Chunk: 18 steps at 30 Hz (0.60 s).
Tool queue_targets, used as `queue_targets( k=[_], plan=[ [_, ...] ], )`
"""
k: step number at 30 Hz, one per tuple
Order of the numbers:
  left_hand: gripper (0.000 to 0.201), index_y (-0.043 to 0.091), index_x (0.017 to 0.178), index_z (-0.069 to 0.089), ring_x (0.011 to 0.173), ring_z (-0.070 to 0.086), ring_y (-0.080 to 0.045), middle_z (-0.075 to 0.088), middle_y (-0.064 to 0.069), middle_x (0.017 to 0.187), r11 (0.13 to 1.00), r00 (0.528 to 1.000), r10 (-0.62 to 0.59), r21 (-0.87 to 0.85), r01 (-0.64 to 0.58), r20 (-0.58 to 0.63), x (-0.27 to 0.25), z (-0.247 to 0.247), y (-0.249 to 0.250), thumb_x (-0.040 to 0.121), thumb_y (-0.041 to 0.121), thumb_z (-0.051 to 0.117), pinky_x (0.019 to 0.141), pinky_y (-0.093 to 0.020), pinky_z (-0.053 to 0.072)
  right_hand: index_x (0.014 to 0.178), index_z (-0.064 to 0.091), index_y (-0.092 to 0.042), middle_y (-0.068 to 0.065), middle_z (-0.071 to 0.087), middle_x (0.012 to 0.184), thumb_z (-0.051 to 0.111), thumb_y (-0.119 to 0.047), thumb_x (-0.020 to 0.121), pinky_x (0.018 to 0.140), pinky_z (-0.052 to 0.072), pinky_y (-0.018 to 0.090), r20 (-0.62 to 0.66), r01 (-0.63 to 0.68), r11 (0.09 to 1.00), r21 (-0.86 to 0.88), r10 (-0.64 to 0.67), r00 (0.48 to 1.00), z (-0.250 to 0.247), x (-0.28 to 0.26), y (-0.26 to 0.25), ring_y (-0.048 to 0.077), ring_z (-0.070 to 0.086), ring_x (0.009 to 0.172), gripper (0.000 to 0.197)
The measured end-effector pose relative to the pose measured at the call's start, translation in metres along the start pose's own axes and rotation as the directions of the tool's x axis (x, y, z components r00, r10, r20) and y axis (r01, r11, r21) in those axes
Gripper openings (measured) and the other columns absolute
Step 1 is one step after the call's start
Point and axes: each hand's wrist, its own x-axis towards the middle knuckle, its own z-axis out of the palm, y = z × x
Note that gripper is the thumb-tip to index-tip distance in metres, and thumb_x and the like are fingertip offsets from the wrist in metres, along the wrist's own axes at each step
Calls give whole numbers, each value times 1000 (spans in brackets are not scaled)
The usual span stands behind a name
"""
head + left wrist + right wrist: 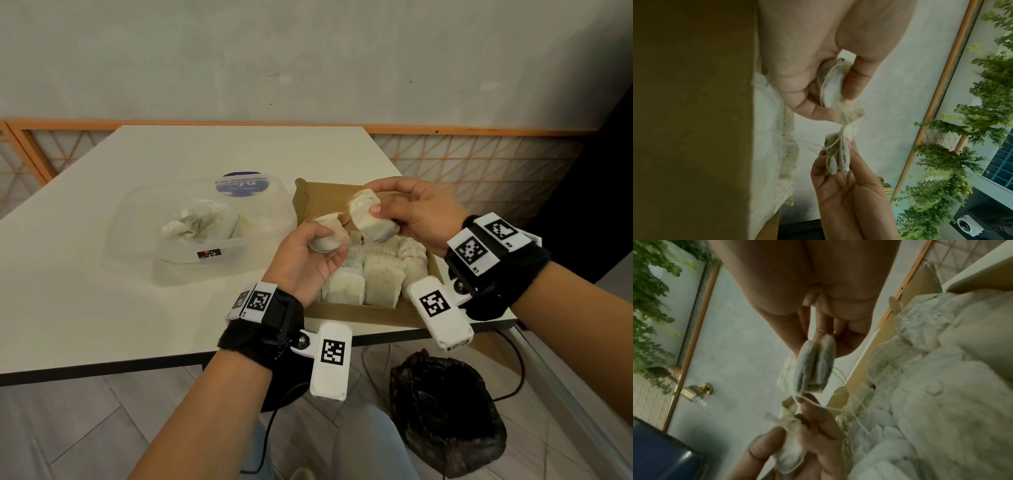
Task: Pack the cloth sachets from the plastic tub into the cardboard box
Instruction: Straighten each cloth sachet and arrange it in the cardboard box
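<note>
1. Pale, smooth tabletop [102, 212] under a plain grey wall, orange lattice panelling behind; wood-look floor below, with a crumpled black bag [445, 411] near the table edge.
2. Far left: clear plastic tub [144, 253], soft-cornered and translucent, dark label on its near wall, blue-stickered lid behind. Only a small heap of remaining sachets [197, 222] inside, seemingly wrapped in thin film.
3. Centre: left hand [308, 260], palm up, fingers curled round one cloth sachet [327, 236]. Off-white and gauzy, plump at the belly, gathered to a tied neck.
4. Between the hands: thin pale strings [840, 134] running from that sachet to the next one, apparently tangled. Probably being teased apart before packing.
5. Right of centre: right hand [418, 212] pinching a folded sachet [371, 219] between thumb and fingertips; flatter, pillow-shaped, darker filling showing through the weave in the right wrist view.
6. Beneath both hands: brown cardboard box [359, 313], matte and stiff, shallow-walled. Near part filled with packed sachets [380, 284] standing upright side by side; far end still bare.
7. Progress, as a judgement: well past halfway, with two sachets in hand over the box and a handful left in the tub.
</note>
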Motion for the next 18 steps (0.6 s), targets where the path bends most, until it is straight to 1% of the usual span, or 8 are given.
queue_targets(
  k=[3,5,8,10,11,14,16,18],
  plan=[
    [22,6,95,57,82,65,-15,66,-5,88,998,999,13,-57,-11,32,-1,-2,2,83,4,38,79,-27,53,106,64,-17,7,58,74,65,3,81,58,49,16,27,21,970,-241,-15,1000,2,0,2,11,56,62,33],
    [20,9,91,53,77,63,-15,64,-4,80,995,999,47,-95,-44,25,-2,-2,2,80,1,37,82,-30,52,109,63,-14,6,56,76,66,3,80,61,46,13,1,-3,936,-352,4,1000,1,1,6,11,53,67,33],
    [36,16,96,53,63,58,-13,58,-2,69,979,990,136,-148,-139,-30,-2,-3,1,83,-8,30,75,-30,52,105,62,-17,4,58,77,67,0,80,62,47,12,-77,-55,918,-393,27,997,-7,2,8,11,55,69,30],
    [51,21,102,62,61,55,-10,57,-1,69,973,983,180,-144,-183,-32,-2,-3,1,83,-11,27,71,-27,51,105,61,-16,1,58,75,67,0,80,66,48,18,-123,-81,921,-381,36,992,-13,3,8,11,55,68,30],
    [53,21,100,65,60,54,-9,56,-1,70,969,981,189,-158,-192,-32,-3,-2,2,83,-11,27,68,-26,52,105,61,-15,1,59,75,67,0,80,67,48,22,-150,-88,924,-373,34,988,-15,3,7,12,55,68,30],
    [45,14,82,65,59,55,-11,55,-2,71,962,984,168,-208,-176,-59,-4,1,2,84,-10,26,60,-23,53,108,59,-16,0,59,78,67,-2,80,66,47,22,-288,-109,916,-385,-7,958,-23,5,4,10,55,68,32],
    [38,12,81,61,62,59,-13,59,-3,72,959,985,159,-226,-168,-60,-5,2,3,84,-8,29,57,-20,53,110,56,-18,1,59,83,65,-5,82,64,46,21,-368,-123,912,-391,-32,929,-27,7,2,11,55,70,32],
    [30,13,82,63,73,65,-15,65,-2,76,953,983,181,-242,-184,-35,-6,2,3,78,-5,38,54,-18,53,112,57,-17,1,59,85,64,-5,83,70,50,26,-409,-146,915,-376,-22,912,-28,9,2,15,57,78,32]
  ],
)
